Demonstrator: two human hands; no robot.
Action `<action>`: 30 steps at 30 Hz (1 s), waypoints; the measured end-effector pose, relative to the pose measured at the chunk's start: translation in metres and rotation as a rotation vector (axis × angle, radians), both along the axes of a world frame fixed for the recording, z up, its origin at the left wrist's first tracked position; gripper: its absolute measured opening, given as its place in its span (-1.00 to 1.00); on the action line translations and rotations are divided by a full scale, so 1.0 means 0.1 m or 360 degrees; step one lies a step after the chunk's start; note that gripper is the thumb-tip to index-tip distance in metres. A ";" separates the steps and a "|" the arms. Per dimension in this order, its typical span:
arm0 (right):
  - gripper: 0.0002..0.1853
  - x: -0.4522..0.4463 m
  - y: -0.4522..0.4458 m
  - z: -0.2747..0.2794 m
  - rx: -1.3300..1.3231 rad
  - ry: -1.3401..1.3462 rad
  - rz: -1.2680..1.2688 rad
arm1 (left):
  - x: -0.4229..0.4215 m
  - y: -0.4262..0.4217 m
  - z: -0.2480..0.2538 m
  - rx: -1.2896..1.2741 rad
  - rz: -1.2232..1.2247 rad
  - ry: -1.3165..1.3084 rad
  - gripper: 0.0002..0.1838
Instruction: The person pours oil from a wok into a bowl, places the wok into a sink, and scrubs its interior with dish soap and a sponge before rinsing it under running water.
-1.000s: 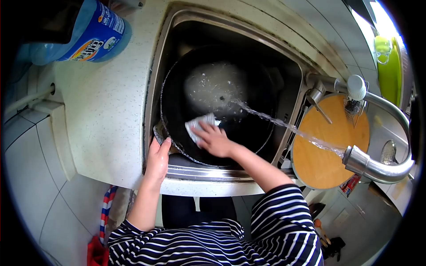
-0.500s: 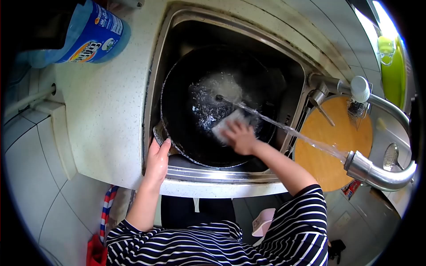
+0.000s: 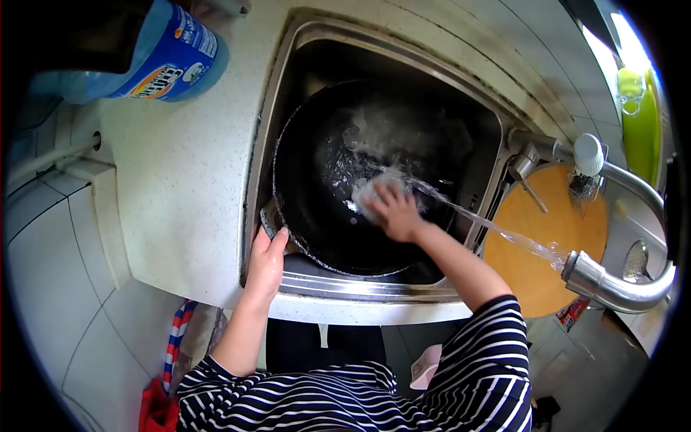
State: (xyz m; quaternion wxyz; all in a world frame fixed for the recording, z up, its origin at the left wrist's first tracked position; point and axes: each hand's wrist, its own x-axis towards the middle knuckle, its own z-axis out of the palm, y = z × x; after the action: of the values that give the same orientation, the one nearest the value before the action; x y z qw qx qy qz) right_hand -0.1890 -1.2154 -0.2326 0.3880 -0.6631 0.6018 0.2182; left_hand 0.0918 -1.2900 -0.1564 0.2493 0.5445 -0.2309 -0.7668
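A large dark wok (image 3: 345, 248) sits in the steel sink, with a little water moving in its bottom. My left hand (image 3: 266, 263) grips the wok's side handle (image 3: 270, 218) at the lower left rim, thumb on top. Inside the wok, my right hand (image 3: 394, 210) presses a pale, whitish cleaning cloth (image 3: 366, 196) against the surface; its fingers lie over the cloth and are slightly blurred. Running water (image 3: 497, 229) streams from the faucet (image 3: 612, 282) across into the wok, passing close by the right hand.
The sink rim (image 3: 360, 289) borders the wok. A blue-labelled plastic bottle (image 3: 180, 57) stands on the left counter (image 3: 180, 180). To the right are a round wooden board (image 3: 525, 266), a white-capped jar (image 3: 588, 158), a slotted ladle (image 3: 636, 259) and a green board (image 3: 639, 137).
My right hand and the cloth have shifted slightly right in the picture, and the water splashes differently. My left hand keeps its hold on the handle; the whole view has moved slightly.
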 end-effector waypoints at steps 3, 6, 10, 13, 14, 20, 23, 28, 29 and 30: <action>-0.38 0.50 -0.02 0.26 0.0283 -0.0470 -0.0121 | 0.00 0.01 -0.01 -0.0006 -0.0009 -0.0075 -0.55; -0.31 1.04 -0.33 -0.08 -0.0200 -0.1045 -0.0486 | -0.01 0.02 -0.02 -0.0013 0.0047 -0.0012 -0.55; -0.29 0.94 -1.39 -0.72 -0.1361 -0.0349 -0.0804 | -0.03 -0.01 0.02 0.0003 0.0031 -0.0085 -0.56; -0.29 0.51 -1.39 -0.75 -0.1330 0.0203 -0.1039 | 0.00 0.01 -0.01 0.0001 0.0009 -0.0108 -0.56; -0.27 0.45 -1.24 -0.76 -0.1248 0.0270 -0.1031 | -0.01 0.01 -0.01 0.0001 0.0031 -0.0070 -0.56; -0.28 0.99 -0.96 -0.68 -0.0914 -0.0266 -0.0782 | -0.04 -0.02 0.05 0.0017 0.0019 -0.0066 -0.54; -0.31 1.06 -1.47 -0.47 -0.1403 -0.0629 -0.0922 | -0.05 -0.02 0.03 0.0000 0.0036 -0.0043 -0.55; -0.27 0.51 -1.72 -0.70 -0.1764 0.0099 -0.1180 | -0.04 0.00 0.00 0.0012 0.0081 -0.0047 -0.57; -0.26 0.42 -1.65 -0.72 -0.1666 0.0206 -0.1220 | -0.02 0.01 -0.03 0.0005 0.0077 -0.0055 -0.58; -0.25 0.39 -1.59 -0.70 -0.1565 0.0317 -0.1258 | -0.01 0.03 -0.03 0.0001 0.0072 -0.0060 -0.58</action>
State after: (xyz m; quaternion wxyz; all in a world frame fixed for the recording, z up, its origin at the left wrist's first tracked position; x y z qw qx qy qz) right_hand -0.1499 -1.3748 -0.3025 0.0318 -0.4683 0.8639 -0.1824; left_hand 0.0908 -1.2871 -0.1596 0.2620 0.5639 -0.2230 -0.7507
